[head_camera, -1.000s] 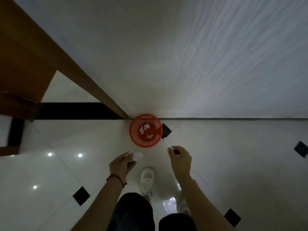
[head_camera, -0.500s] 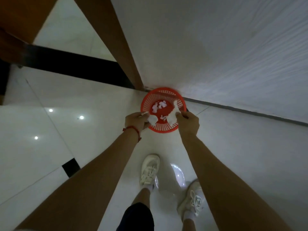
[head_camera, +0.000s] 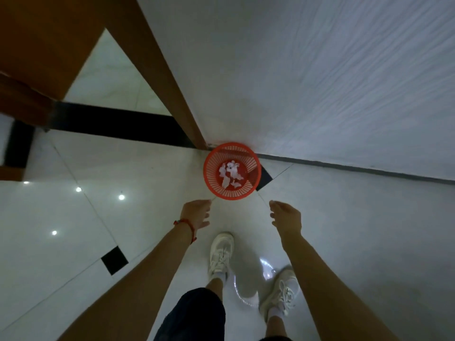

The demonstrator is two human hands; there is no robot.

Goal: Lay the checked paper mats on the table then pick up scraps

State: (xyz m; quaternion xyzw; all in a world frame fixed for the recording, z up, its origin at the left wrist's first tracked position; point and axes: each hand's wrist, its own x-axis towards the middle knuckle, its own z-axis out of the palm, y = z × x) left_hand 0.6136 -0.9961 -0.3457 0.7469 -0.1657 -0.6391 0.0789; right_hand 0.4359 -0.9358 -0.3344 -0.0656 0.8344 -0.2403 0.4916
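A round red plastic basket [head_camera: 253, 166] stands on the floor against the wall, beside a wooden door frame. White paper scraps [head_camera: 230, 174] lie in its bottom. My left hand [head_camera: 197, 214] hangs just below and left of the basket, fingers loose and holding nothing. My right hand [head_camera: 286, 217] hangs below and right of it, also loose and empty. Neither hand touches the basket.
A white textured wall [head_camera: 320, 82] rises behind the basket. The brown wooden door frame [head_camera: 157, 77] runs diagonally to the left of it. The glossy white tiled floor [head_camera: 73, 217] has small black inset squares. My two white shoes [head_camera: 220, 254] stand below the hands.
Both hands held white scraps over the basket half a second ago. The scraps now lie in the basket and both hands have drawn back, empty.
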